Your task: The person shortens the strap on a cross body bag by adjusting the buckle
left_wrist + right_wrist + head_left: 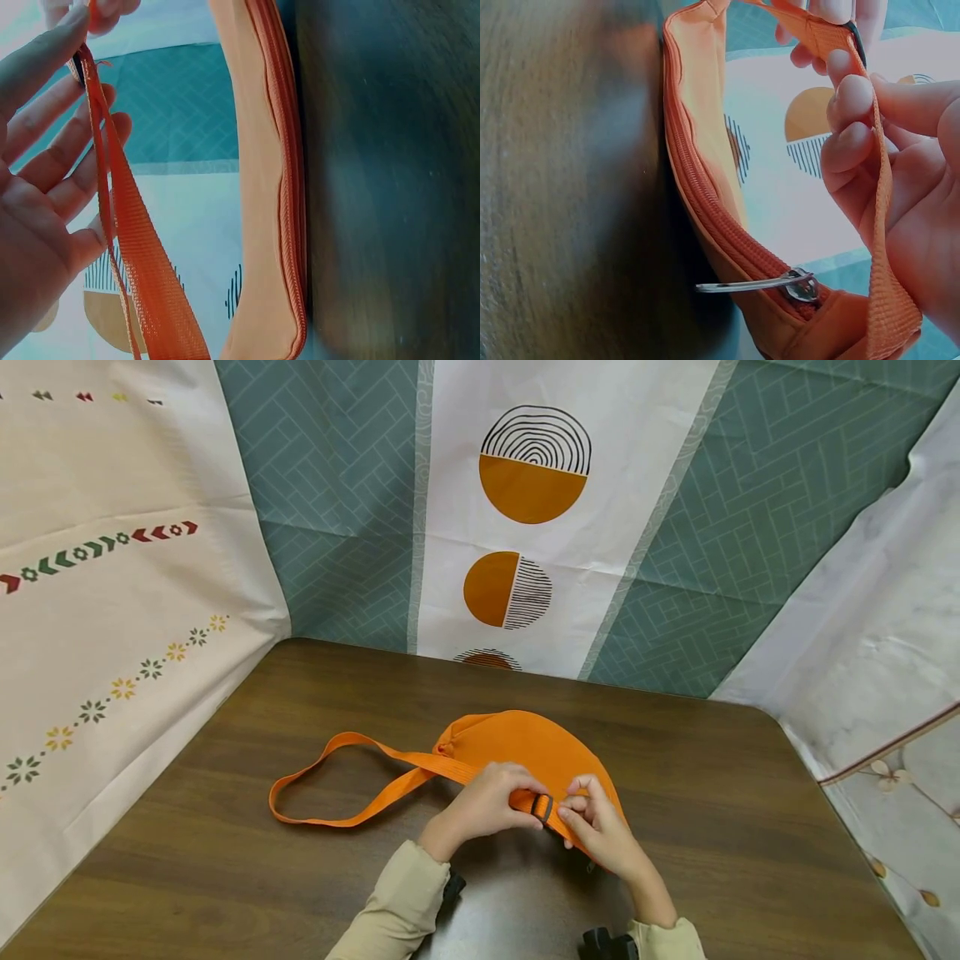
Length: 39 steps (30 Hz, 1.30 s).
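An orange waist bag [525, 739] with a curved top edge lies on the table in the head view. Its orange webbing strap [450, 767] runs across its front through a black slider buckle [542, 807]. My left hand [487, 802] pinches the strap just left of the buckle between thumb and fingers. On the buckle's other side, my right hand [606, 831] pinches the strap between thumb and curled fingers. Both hands hold this stretch raised off the bag. The right wrist view shows the bag's closed zipper [697, 187] and metal zipper pull [801, 285].
A loose loop of the strap [330, 823] spreads over the brown wooden table [187, 852] to the left. Patterned cloth [337, 510] hangs behind the table, and pale cloths [90, 610] flank both sides.
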Each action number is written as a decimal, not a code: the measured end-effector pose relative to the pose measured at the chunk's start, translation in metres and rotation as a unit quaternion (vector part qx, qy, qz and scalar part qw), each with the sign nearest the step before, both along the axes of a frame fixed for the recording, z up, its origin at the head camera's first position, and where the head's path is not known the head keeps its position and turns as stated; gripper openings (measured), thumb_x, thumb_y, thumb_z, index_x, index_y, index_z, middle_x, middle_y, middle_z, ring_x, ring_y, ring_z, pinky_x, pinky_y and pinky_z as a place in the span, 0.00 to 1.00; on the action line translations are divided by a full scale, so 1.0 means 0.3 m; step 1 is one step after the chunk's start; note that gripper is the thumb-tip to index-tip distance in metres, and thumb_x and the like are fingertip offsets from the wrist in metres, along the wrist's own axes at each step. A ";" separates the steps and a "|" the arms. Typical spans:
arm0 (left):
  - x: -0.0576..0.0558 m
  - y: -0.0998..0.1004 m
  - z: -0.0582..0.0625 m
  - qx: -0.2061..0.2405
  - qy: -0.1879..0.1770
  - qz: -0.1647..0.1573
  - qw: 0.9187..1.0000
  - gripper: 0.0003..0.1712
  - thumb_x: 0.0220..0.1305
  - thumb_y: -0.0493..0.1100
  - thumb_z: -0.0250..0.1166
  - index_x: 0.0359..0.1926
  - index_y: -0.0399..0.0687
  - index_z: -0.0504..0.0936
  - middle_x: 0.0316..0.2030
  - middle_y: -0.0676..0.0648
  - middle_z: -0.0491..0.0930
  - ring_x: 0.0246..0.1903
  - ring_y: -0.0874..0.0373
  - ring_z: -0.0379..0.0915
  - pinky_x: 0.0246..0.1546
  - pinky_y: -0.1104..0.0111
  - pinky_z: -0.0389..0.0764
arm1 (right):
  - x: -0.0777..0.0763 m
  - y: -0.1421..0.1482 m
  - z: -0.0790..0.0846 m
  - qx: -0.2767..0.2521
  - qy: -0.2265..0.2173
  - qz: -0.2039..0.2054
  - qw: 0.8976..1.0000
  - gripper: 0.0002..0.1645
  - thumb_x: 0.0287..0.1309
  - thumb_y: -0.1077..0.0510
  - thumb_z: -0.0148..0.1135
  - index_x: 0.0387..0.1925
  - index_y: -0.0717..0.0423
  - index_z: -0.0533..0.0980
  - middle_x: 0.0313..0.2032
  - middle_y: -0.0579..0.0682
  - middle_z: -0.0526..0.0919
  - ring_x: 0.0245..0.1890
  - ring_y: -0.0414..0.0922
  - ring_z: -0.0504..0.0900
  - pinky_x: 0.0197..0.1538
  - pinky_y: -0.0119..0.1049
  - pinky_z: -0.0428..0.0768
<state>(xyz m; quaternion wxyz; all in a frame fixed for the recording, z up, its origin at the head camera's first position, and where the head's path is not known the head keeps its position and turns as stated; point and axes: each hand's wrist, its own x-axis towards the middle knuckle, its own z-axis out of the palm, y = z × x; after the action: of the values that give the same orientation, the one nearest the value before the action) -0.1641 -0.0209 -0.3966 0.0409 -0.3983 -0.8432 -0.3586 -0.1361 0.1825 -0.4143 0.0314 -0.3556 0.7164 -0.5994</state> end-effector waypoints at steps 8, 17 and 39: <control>-0.001 -0.010 0.003 -0.020 0.038 0.029 0.999 0.19 0.42 0.50 0.72 0.38 0.49 0.84 0.32 0.55 0.74 0.35 0.61 0.63 0.38 0.70 0.63 | 0.019 0.033 0.035 0.124 -0.066 -0.073 0.987 0.09 0.61 0.65 0.50 0.40 0.68 0.72 0.22 0.61 0.77 0.14 0.52 0.73 0.18 0.36 0.74; -0.007 -0.010 -0.009 0.042 -0.044 -0.003 0.998 0.17 0.45 0.41 0.71 0.39 0.43 0.81 0.31 0.53 0.73 0.29 0.62 0.67 0.32 0.76 0.70 | 0.017 0.030 0.023 0.087 -0.035 -0.120 0.988 0.07 0.58 0.67 0.53 0.32 0.68 0.77 0.16 0.53 0.75 0.09 0.42 0.68 0.13 0.35 0.72; 0.012 0.016 0.003 0.072 -0.057 -0.032 0.995 0.17 0.43 0.38 0.72 0.37 0.40 0.83 0.32 0.50 0.78 0.30 0.63 0.70 0.31 0.75 0.74 | 0.011 0.009 0.031 0.071 -0.032 -0.095 0.992 0.07 0.58 0.69 0.52 0.32 0.68 0.77 0.19 0.55 0.76 0.12 0.44 0.70 0.16 0.35 0.73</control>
<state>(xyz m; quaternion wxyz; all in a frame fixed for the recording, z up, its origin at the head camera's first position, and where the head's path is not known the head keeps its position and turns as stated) -0.1606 -0.0160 -0.3956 0.0096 -0.4003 -0.8028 -0.4417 -0.1329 0.1853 -0.4048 0.0221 -0.2634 0.7864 -0.5583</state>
